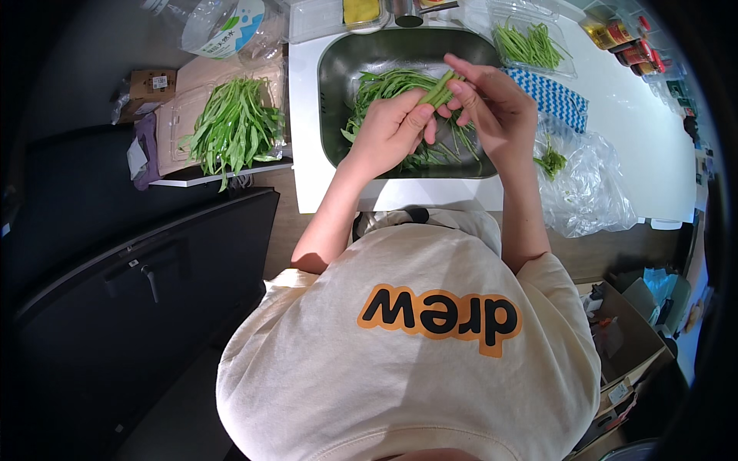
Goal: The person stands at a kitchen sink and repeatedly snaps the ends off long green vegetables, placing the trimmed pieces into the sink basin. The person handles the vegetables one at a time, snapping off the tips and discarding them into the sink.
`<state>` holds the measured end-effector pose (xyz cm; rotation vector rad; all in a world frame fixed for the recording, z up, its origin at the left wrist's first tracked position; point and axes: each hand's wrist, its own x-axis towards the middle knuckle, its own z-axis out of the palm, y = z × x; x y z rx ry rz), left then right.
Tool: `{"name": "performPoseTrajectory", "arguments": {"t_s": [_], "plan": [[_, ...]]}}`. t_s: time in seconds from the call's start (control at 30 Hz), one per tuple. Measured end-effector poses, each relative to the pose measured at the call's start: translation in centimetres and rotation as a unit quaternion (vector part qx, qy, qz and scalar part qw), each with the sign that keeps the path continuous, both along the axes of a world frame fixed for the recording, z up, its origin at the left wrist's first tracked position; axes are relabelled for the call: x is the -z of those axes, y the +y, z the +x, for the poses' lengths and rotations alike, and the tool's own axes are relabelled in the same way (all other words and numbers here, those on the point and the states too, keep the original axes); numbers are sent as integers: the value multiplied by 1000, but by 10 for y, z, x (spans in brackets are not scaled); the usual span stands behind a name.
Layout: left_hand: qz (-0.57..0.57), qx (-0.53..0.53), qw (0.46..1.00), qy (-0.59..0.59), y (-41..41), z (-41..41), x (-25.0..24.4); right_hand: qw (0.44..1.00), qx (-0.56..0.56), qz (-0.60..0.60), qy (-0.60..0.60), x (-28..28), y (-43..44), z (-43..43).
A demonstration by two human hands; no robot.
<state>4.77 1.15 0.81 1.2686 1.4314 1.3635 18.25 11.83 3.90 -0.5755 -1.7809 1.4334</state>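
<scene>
Above the sink, a short bunch of thick green stems (436,92) slants between my two hands. The fingers and thumb of my left hand (394,128) are closed around its lower end. At the upper end, the thumb and fingers of my right hand (491,101) pinch the stems, with the index finger stretched out. Beneath them, wet leafy greens (383,83) with long thin stems lie in the dark metal sink (340,49); my hands hide part of them.
Long-leaved greens (236,124) are heaped at the left. A clear tray of cut stems (530,45) stands at the back right, near a blue-and-white cloth (548,99). Leaf scraps (552,161) lie on a clear plastic bag (588,190). Bottles (611,33) line the far right.
</scene>
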Motion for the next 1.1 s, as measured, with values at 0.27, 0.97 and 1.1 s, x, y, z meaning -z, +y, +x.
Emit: {"name": "performPoseTrajectory", "arguments": {"t_s": [0.27,0.97,1.1], "plan": [[7,45,999,29,-1,-7,5,999,-17,49,-3,1,3,2],[-130,53,987,71,2,22,18,927,-110,279,-227,13,9,52],[-155,75,977,127,2,25,23,867,-179,381,-268,21,9,54]]}}
